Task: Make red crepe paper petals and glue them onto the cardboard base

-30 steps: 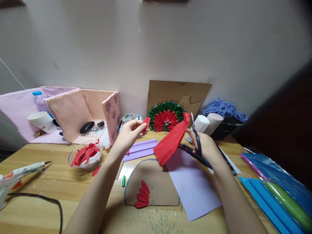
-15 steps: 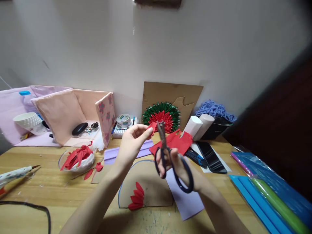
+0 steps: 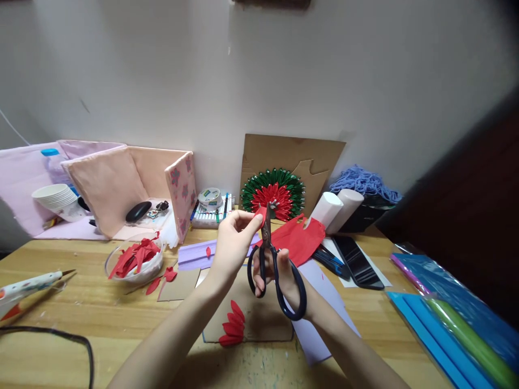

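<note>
Pinched between the thumb and fingers of my left hand (image 3: 236, 237) is a small piece of red crepe paper (image 3: 263, 214). My right hand (image 3: 279, 275) has its fingers through the dark handles of a pair of scissors (image 3: 266, 232). The blades point up and stand parted around the red piece. Below my hands lies a cardboard piece (image 3: 267, 319) with several red petals (image 3: 233, 327) on its left part. A larger red crepe sheet (image 3: 300, 237) is just behind the scissors, partly hidden by them.
A clear bowl (image 3: 156, 265) of red scraps stands at left, near a glue gun (image 3: 32, 289) and its black cable (image 3: 52, 332). Behind are a red-green petal fan (image 3: 272, 189) on cardboard and white rolls (image 3: 326, 210). A phone (image 3: 359, 262) and blue packs (image 3: 430, 329) lie right.
The scissors have moved left and opened around the red piece in my left hand. A small red scrap now shows on the purple strip. The view has shifted slightly.
</note>
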Tool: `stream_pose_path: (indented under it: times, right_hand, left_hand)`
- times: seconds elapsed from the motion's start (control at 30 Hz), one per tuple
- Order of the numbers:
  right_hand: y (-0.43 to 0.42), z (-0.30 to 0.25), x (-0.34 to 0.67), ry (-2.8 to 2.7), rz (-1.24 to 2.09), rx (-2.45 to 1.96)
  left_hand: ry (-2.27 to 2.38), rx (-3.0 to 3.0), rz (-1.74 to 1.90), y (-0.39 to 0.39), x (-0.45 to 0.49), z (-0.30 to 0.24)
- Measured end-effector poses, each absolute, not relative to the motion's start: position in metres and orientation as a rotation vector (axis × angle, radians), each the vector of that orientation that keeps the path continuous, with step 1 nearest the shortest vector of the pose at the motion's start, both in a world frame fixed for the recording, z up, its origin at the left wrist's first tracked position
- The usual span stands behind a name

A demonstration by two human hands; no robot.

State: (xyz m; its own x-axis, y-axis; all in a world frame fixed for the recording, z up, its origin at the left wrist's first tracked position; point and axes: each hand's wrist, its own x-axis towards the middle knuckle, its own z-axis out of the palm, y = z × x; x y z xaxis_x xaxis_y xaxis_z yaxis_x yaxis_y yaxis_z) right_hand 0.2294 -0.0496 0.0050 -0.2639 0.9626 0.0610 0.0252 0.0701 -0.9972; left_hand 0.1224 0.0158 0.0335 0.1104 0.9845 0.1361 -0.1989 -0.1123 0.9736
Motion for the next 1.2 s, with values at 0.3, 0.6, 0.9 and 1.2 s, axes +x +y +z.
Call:
stream_pose_path:
  times: [0.3, 0.6, 0.9, 1.2]
  right_hand:
    - [-0.048, 0.005, 0.228, -1.365, 1.321, -1.099]
    - [-0.045, -0.003, 0.23, -1.342, 1.297, -1.141]
    - [-0.042, -0.017, 0.234, -1.404, 1.199, -1.168]
    - [-0.039, -0.024, 0.239, -1.396, 1.176, -1.237]
  left_hand:
    - [0.918, 1.239, 1.272, 0.014, 0.125, 0.034]
    - [0.914, 1.199, 1.248, 0.012, 0.125, 0.037]
    - [0.905, 1.187, 1.243, 0.016, 0.124, 0.035]
    - [0.928, 1.144, 1.249, 0.017, 0.123, 0.038]
